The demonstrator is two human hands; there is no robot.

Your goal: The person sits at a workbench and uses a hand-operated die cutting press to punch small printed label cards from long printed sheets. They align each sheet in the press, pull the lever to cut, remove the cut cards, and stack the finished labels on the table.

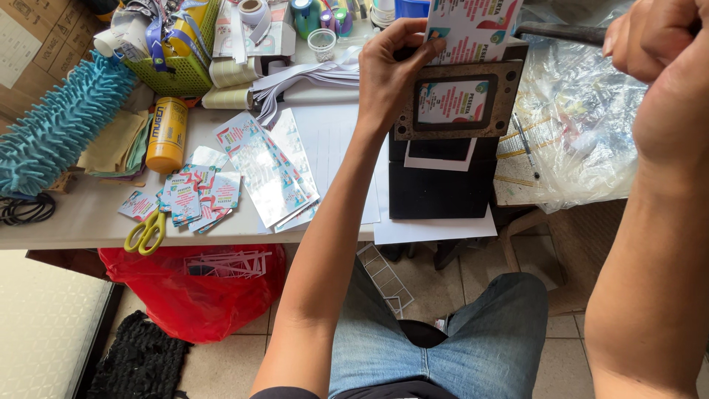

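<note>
My left hand (390, 70) pinches the left edge of a printed sheet of colourful cards (473, 26) that runs under the brown rectangular frame (456, 101) of a black die-cutting press (442, 177). One card shows through the frame's window. My right hand (657, 52) is raised at the upper right, fist closed around the press's dark lever handle (557, 32).
Cut cards (193, 196) and printed sheets (266, 166) lie on the white table (66, 222), with yellow-handled scissors (145, 231), a yellow can (167, 135), a green basket (181, 70) and a blue duster (63, 122). A red bag (196, 295) of offcuts sits below. Crumpled clear plastic (576, 125) lies right.
</note>
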